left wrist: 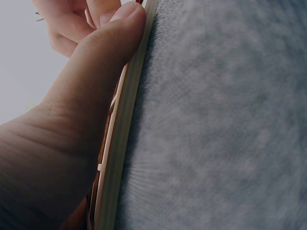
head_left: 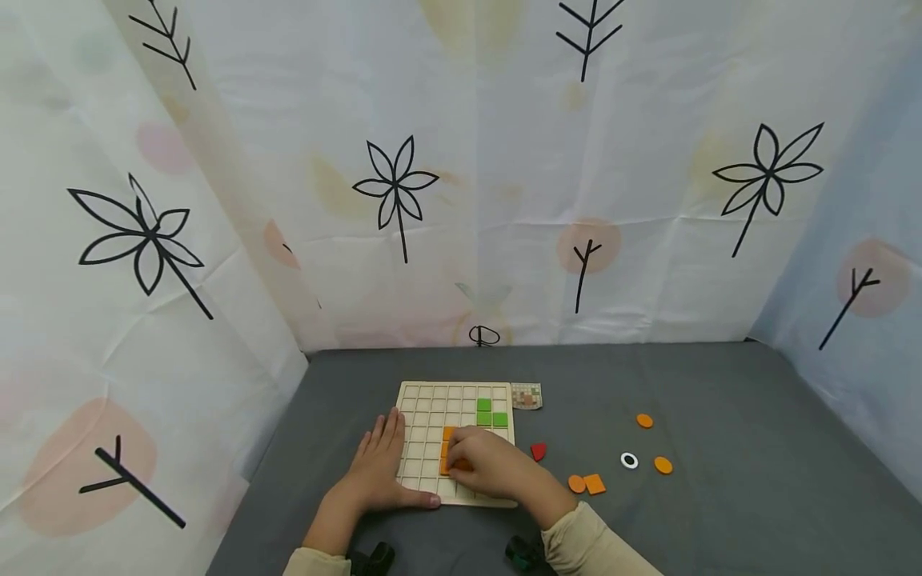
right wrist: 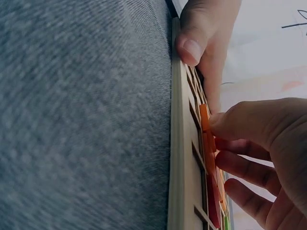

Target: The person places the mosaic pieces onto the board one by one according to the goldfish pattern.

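Observation:
A pale wooden grid board lies on the grey cloth. Along its left edge my left hand is spread, fingers extended, with the thumb resting at the near edge. My right hand is over the middle of the board, pinching an orange tile between thumb and curled fingers at board level. More orange square tiles form a column beside those fingertips. Green square tiles sit in cells toward the far right. A red piece shows on the board in the right wrist view, partly covered.
Next to the board's far right corner lies a small pattern card. To the right are a red piece, an orange square, several orange discs and a white ring with a black edge. A printed curtain hangs behind.

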Demonstrator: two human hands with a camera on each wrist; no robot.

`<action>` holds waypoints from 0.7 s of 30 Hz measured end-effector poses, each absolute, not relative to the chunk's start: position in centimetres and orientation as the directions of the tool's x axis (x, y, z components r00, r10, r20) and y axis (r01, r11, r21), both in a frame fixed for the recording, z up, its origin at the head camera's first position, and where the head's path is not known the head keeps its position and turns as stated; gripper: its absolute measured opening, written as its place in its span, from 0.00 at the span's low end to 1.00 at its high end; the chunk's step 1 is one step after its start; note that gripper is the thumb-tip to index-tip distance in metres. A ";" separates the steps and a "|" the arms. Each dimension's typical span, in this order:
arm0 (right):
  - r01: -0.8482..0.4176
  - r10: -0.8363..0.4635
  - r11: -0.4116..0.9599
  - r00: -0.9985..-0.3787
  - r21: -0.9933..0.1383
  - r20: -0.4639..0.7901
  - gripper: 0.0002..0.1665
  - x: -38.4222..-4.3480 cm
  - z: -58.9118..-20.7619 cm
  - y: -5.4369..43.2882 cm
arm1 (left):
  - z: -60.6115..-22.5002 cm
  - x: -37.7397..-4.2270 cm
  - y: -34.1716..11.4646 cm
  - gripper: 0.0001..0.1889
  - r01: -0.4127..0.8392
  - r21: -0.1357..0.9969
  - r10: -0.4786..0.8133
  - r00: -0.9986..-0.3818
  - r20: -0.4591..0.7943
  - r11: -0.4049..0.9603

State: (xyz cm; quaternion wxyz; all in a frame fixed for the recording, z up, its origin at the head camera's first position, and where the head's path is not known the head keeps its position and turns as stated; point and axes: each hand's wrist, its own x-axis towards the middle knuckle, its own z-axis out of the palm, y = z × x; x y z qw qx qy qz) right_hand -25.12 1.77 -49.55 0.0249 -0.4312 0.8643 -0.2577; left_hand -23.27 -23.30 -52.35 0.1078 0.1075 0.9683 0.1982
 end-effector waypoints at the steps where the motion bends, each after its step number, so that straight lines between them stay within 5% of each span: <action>1: -0.735 -0.758 0.499 -0.627 -0.458 0.181 0.04 -25.1 -49.6 1.7 | -52.4 -23.3 -23.3 0.84 0.167 0.404 0.250 -0.954 -0.162 0.899; 21: -0.754 -0.762 0.504 -0.618 -0.421 0.194 0.04 -24.8 -49.1 2.1 | -51.8 -23.0 -23.2 0.83 0.176 0.402 0.258 -0.953 -0.158 0.899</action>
